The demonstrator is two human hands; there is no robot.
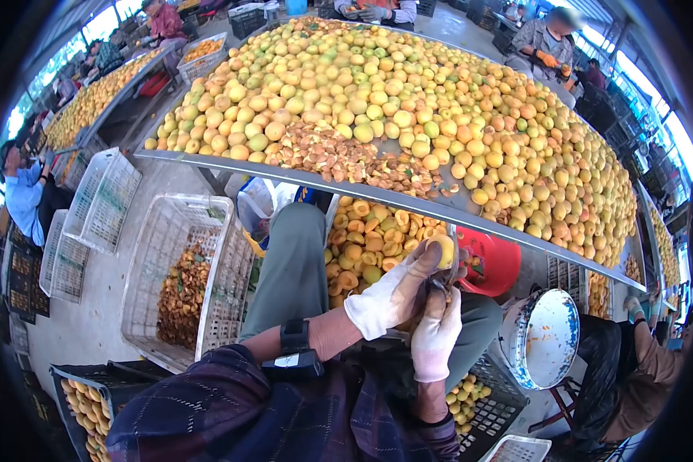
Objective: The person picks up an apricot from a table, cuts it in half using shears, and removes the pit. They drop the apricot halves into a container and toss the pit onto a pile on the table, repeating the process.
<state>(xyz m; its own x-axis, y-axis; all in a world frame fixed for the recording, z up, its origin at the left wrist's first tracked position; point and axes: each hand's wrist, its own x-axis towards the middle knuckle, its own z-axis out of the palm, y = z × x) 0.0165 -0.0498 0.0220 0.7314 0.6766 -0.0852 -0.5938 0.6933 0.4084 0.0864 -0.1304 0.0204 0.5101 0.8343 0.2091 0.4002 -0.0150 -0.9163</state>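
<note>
Round apricot (441,250) held just below the near edge of the metal tabletop (208,163)
The white knit-gloved left hand (393,296) pinches the smooth yellow fruit tight; the right hand (436,333) curls beneath, its grip hidden

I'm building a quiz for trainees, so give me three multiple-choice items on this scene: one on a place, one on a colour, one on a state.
1. Where is the red bucket?
A) under the table
B) on the table
C) in a crate

2. What colour are the person's gloves?
A) orange
B) white
C) blue

3. What is the left hand doing?
A) hanging empty
B) resting on the table
C) holding a fruit

Answers:
1 A, the table's edge runs above the bucket.
2 B, both gloves show white.
3 C, its fingers wrap the fruit.
</note>
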